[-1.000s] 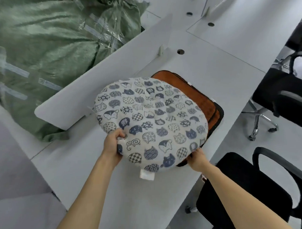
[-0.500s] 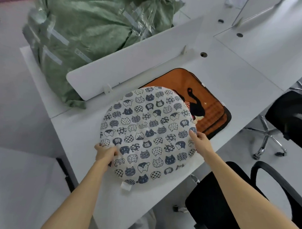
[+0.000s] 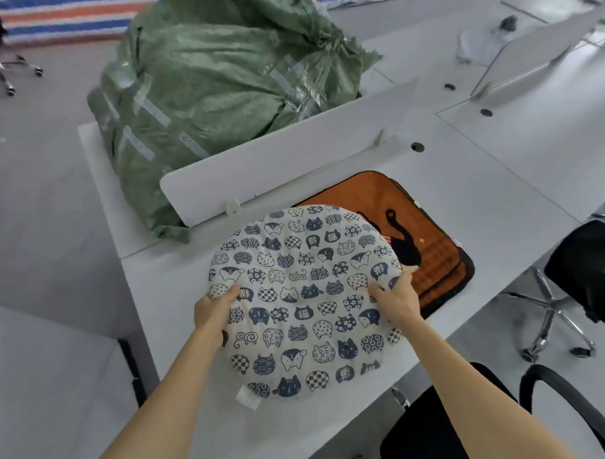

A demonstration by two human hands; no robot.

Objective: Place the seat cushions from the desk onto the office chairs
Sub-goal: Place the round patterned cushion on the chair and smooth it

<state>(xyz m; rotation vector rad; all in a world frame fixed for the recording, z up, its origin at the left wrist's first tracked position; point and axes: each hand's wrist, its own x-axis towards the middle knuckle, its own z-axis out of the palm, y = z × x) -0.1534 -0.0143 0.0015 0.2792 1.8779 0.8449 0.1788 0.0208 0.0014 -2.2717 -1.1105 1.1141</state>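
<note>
**deskrat:** Both hands were clamped on the round cushion (image 3: 305, 298). The left hand (image 3: 212, 312) gripped its rim at 9 o'clock with the thumb on top, and the right hand (image 3: 396, 301) pinched the rim at about 3 o'clock. The cushion sat over the near part of the desk (image 3: 500, 208), and I couldn't tell whether its far edge was touching the desk or lifted clear.

**padfan:** How'd it look to handle?

**deskrat:** I'd guess light, squishy and floppy, and the cloth looked grippy rather than slick. Holding opposite edges seemed right, so it wouldn't fold. It was cream, tufted, and printed all over with navy cat heads, with a white tag at 7 o'clock.

**padfan:** Anything else around?

**deskrat:** The orange cushions (image 3: 427, 240), with a black cat on the top one, were stacked on the desk at 2 o'clock, partly under the round one. There was a black office chair (image 3: 434, 436) at 5 o'clock, a second chair (image 3: 588, 266) at 3, and a green sack (image 3: 213, 99) at 11 behind the divider panel (image 3: 296, 160).
</note>
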